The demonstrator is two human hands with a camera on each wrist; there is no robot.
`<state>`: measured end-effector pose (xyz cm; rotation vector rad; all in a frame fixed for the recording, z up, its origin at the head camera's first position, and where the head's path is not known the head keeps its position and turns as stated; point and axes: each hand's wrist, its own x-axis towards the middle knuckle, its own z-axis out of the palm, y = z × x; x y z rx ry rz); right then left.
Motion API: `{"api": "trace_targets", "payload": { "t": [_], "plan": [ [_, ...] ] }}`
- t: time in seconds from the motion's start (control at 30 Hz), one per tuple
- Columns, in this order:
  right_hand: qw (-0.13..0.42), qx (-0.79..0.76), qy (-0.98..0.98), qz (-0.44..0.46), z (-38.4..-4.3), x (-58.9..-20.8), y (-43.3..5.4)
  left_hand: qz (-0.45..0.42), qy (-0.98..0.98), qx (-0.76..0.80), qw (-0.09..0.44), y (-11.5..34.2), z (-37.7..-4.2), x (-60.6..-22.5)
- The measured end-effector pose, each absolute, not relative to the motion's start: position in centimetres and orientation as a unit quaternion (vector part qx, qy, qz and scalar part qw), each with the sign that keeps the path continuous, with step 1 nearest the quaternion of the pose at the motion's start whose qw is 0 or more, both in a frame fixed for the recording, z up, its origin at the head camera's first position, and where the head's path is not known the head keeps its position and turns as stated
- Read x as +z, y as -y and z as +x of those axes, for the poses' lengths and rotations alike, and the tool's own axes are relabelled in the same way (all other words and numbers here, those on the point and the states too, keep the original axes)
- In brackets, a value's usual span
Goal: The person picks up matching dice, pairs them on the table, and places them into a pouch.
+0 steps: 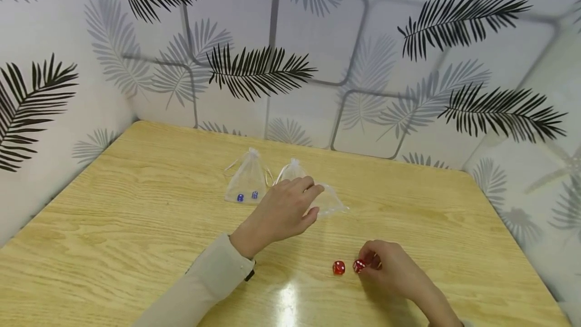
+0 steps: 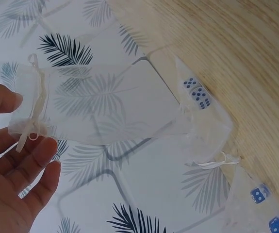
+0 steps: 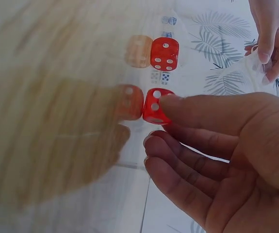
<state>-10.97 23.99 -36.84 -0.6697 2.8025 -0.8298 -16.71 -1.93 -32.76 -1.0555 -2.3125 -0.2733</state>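
Note:
A small sheer white drawstring bag (image 2: 110,104) hangs from my left hand (image 1: 286,206), its ribboned top between thumb and fingers in the left wrist view. My right hand (image 1: 395,269) pinches a red die (image 3: 155,106) with white pips between thumb and fingertips, low over the wood table. Just left of that die, a second red die (image 1: 339,267) sits on the tabletop, untouched. Behind my left hand lies another sheer bag (image 1: 292,169), partly hidden by it; the left wrist view shows dice (image 2: 197,93) with blue pips inside.
To the left of my left hand, a tied sheer bag (image 1: 247,178) contains blue dice (image 1: 240,198). The light wood table (image 1: 136,226) meets a wall (image 1: 304,115) with a leaf pattern at the back. My left sleeve crosses the table's front.

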Motion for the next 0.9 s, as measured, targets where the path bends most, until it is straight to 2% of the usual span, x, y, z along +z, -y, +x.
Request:
{"api": "trace_targets", "payload": {
  "t": [0.3, 0.9],
  "plan": [
    [0.051, -0.257, -0.943, -0.205, -11.0, -36.1, -23.6, -0.397, 0.865, -0.103, 0.289, 2.0, -16.8, -32.7],
    [-0.078, -0.297, -0.924, -0.227, -12.1, -32.5, -21.2, -0.390, 0.870, -0.090, 0.287, 1.8, -16.6, -32.7]
  ]
}}
